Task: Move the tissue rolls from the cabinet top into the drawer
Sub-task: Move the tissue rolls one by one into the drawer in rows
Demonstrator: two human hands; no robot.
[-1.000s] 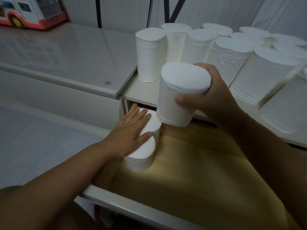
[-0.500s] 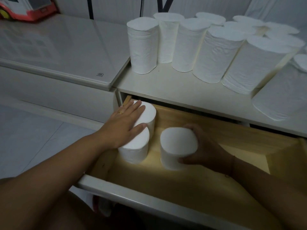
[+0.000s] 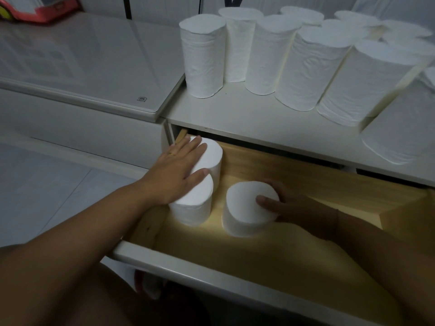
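Several white tissue rolls (image 3: 203, 60) stand upright on the white cabinet top (image 3: 247, 118). Below it the wooden drawer (image 3: 294, 252) is pulled out. Two rolls stand in its left back corner, the rear roll (image 3: 213, 152) and the front roll (image 3: 195, 208). My left hand (image 3: 181, 168) lies flat on their tops, fingers spread. A third roll (image 3: 244, 210) stands on the drawer floor to their right, and my right hand (image 3: 292, 203) wraps around its right side with the thumb on its top.
A lower white cabinet with a glossy top (image 3: 82, 57) adjoins on the left, with a red toy vehicle (image 3: 40, 8) at its back corner. The drawer's white front rail (image 3: 211, 271) is nearest me. Pale tiled floor (image 3: 47, 184) lies to the left.
My right hand carried a roll from above the cabinet edge down into the drawer and set it on the floor beside the other two. My left hand stayed on the two rolls.
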